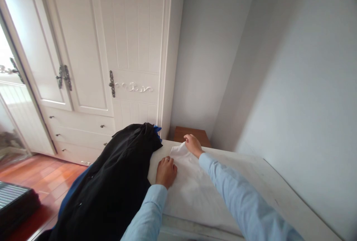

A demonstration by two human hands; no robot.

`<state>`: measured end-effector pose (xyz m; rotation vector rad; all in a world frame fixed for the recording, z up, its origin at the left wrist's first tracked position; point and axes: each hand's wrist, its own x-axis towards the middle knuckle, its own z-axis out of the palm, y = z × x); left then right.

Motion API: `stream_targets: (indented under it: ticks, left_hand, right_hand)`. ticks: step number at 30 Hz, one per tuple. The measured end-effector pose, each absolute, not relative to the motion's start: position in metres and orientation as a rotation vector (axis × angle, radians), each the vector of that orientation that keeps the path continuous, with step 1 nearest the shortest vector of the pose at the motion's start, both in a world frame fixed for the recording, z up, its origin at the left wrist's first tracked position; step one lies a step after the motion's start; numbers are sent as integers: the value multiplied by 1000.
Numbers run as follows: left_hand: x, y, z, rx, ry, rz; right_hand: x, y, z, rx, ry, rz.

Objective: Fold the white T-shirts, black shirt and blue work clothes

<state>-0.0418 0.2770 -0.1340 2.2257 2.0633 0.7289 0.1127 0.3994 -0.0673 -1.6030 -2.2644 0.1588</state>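
Note:
A thin white cloth [192,181] lies spread over the white tabletop [267,181]. At its far edge, my right hand [193,144] pinches the cloth, with fingers closed on a slightly raised corner. My left hand [166,172], wearing a ring, rests at the cloth's left side with its fingers curled down; whether it grips any fabric is hidden. Left of that hand, a black garment [117,174] with a bit of blue fabric [157,129] showing is draped over the table's left side.
A white wardrobe [134,47] with dark metal handles stands ahead on the left. Behind the table is a brown wooden surface [205,137]. A grey wall [301,84] runs along the right. A dark ribbed object [16,200] sits at lower left on the wooden floor [55,181].

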Motion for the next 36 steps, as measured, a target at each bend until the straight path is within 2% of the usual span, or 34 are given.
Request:
stream_targets:
  ticks: [4,11,17,24,29,36]
  left_hand:
    - [-42,277,-134,2227,2060,755]
    - [-42,277,-132,2222,2054,746]
    - [-43,278,-134,2233,2058,737]
    - [-42,279,-134,2229,2077,737]
    - [-42,278,-134,2219,2062,751]
    - [-42,279,-137,2233,2066,766]
  right_hand:
    - [108,394,-83,-1607,-2268,147]
    - [92,387,-107,-1316,-2529,165]
    - [88,385,-127,-1316,-2603,143]
    - [85,375,-111,-1249,-2591,18]
    - [80,384,-97,-1378,-2411,-84]
    - [76,380,-118,-1230,-2587,-8]
